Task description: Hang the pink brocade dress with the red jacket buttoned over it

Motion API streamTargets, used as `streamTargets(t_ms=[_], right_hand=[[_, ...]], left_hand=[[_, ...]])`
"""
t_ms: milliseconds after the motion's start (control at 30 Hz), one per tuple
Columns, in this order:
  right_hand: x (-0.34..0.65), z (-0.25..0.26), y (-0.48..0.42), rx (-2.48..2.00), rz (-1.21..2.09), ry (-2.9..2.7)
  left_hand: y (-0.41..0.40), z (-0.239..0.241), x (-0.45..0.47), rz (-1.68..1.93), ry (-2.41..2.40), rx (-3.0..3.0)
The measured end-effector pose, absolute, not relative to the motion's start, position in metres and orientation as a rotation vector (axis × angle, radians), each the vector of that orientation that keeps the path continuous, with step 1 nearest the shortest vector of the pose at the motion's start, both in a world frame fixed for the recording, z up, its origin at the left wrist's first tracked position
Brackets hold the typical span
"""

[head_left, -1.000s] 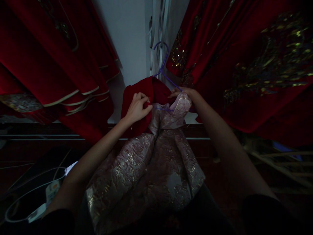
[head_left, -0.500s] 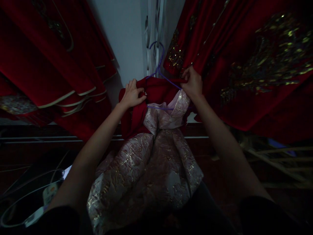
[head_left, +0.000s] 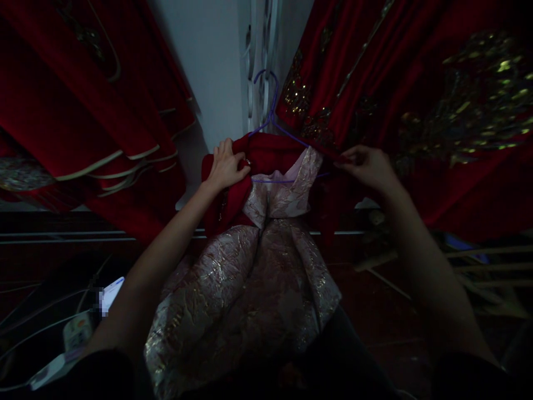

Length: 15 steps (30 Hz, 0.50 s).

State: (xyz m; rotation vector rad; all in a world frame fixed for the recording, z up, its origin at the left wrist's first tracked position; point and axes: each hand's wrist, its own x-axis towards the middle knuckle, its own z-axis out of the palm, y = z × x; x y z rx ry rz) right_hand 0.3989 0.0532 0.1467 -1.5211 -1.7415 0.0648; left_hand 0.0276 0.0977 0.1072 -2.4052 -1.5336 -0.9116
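A purple hanger (head_left: 275,94) carries a pale pink dress (head_left: 287,200) with a shiny gold pattern, its skirt spreading down toward me. A red garment (head_left: 266,153) lies over the hanger behind the dress's top. My left hand (head_left: 227,166) grips the red garment's left shoulder, fingers closed on the cloth. Out to the right, my right hand (head_left: 366,166) pinches an edge of the same red cloth and pulls it away from the hanger. The dress's right strap (head_left: 310,161) sits between the hanger and my right hand.
Red garments with pale trim (head_left: 104,111) hang at the left, and red garments with gold sequins (head_left: 491,100) at the right. A pale wall (head_left: 200,61) stands behind. Wooden rods (head_left: 491,266) lie lower right. A white power strip (head_left: 77,333) and cables sit lower left.
My right hand has moved right and down from beside the hanger, drawing the red cloth outward. My left hand has stayed on the left shoulder.
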Motion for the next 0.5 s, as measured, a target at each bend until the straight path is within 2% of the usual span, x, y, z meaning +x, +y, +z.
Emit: streamTargets(t_ms=[67, 233, 500], right_hand=[[0.386, 0.137, 0.051, -1.447, 0.115, -1.732], [0.331, 0.121, 0.05, -1.293, -0.023, -1.661], [0.214, 0.085, 0.04, -1.016, 0.383, -1.958]], left_hand=[[0.095, 0.105, 0.031, -0.926, -1.547, -2.392], [0.088, 0.104, 0.036, -0.933, -1.543, -2.408], [0.081, 0.103, 0.025, -1.095, -1.562, -2.364]])
